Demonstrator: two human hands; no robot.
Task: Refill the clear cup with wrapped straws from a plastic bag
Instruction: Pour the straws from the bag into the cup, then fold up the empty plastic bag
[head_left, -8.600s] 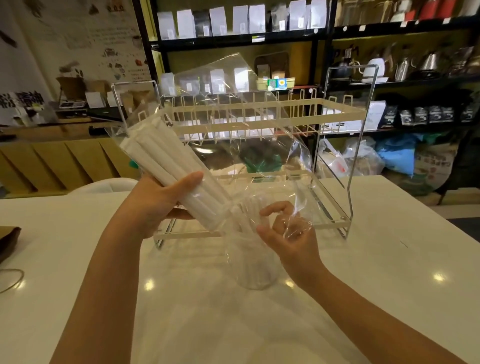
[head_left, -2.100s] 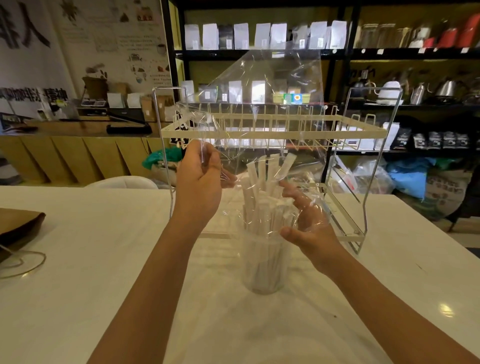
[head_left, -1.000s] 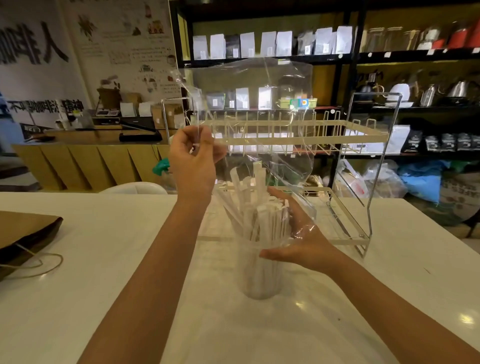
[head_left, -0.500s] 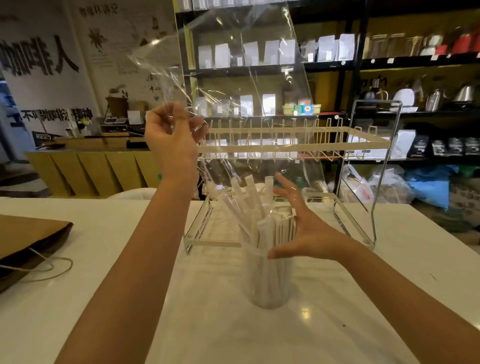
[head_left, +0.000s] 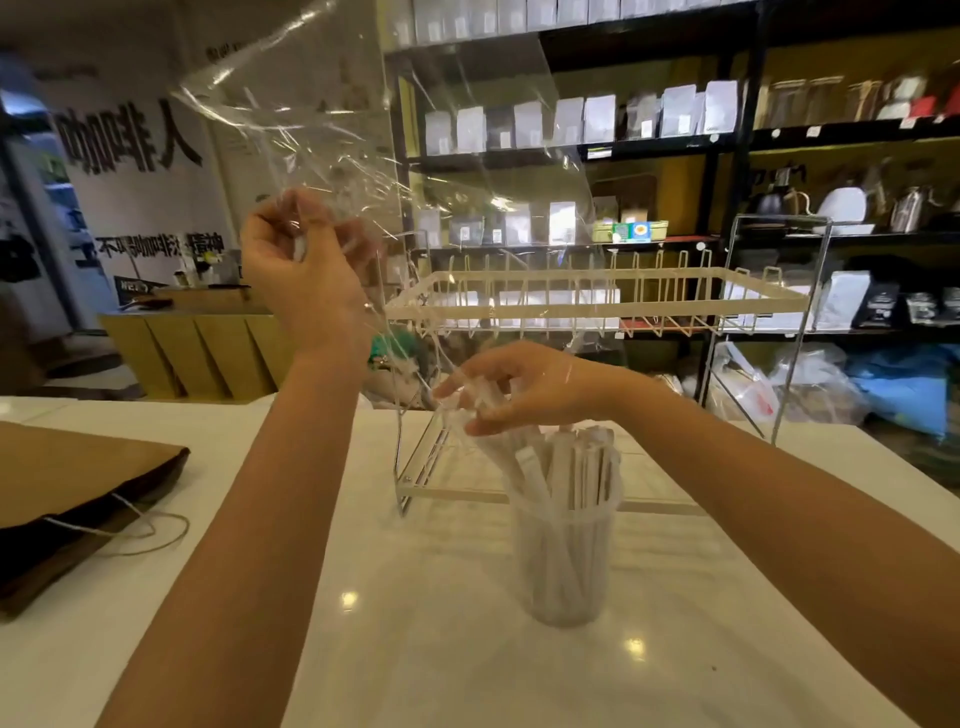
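While the left hand (head_left: 306, 270) lifts the clear plastic bag (head_left: 374, 135) high, its grip pinched tight on the bag's edge, the right hand (head_left: 524, 387) sits over the clear cup (head_left: 566, 566). Right fingers (head_left: 467, 382) curl loosely around straw tops w/ film; can't tell if they clamp. Wrapped straws (head_left: 566, 467) stand in the cup, on the white table (head_left: 441, 649), in front of a wire rack (head_left: 597, 296).

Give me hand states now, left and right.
Left hand: closed, pinching the plastic bag, lifted.
Right hand: fingers on the wrapped straws; grip unclear.
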